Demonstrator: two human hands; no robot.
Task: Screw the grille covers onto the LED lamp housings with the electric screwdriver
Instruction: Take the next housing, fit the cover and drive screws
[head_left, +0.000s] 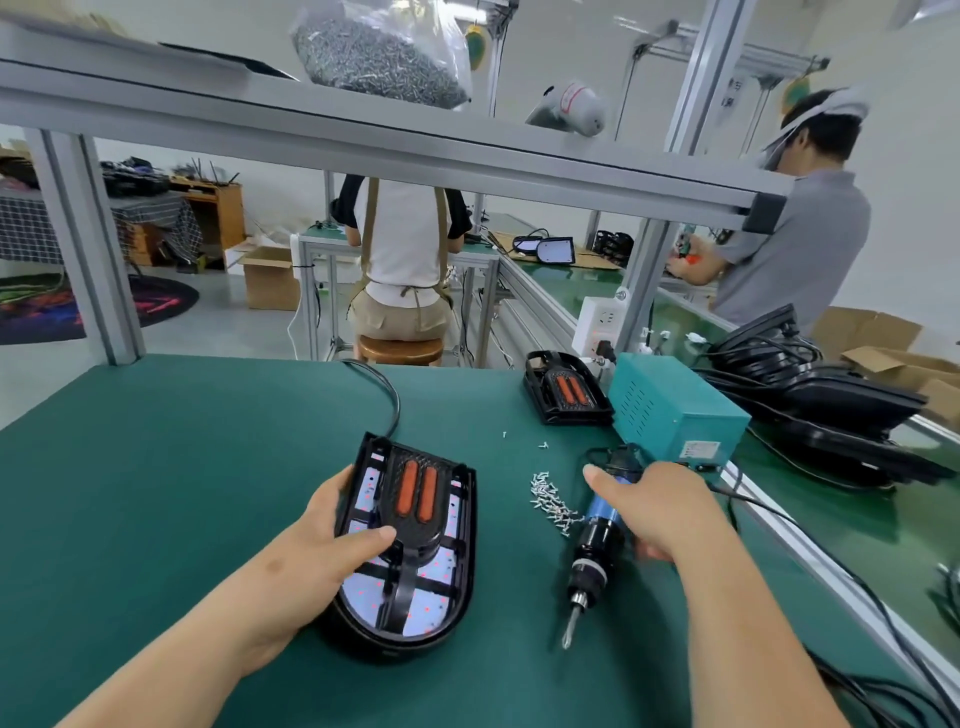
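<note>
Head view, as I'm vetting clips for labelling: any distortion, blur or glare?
In the head view, wide-angle distortion splays the frame posts; light is even, with a soft shadow under the lamp housing; its LED board washes out white; the right hand holding the electric screwdriver is slightly smeared at the fingertips; the screw bag shows glare.

White walls (914, 171), grey floor (223, 317), wooden stool (400, 349)

Forearms fwd; L hand (332, 538) clasping, thumb out; R hand (662, 506) fisted.
</note>
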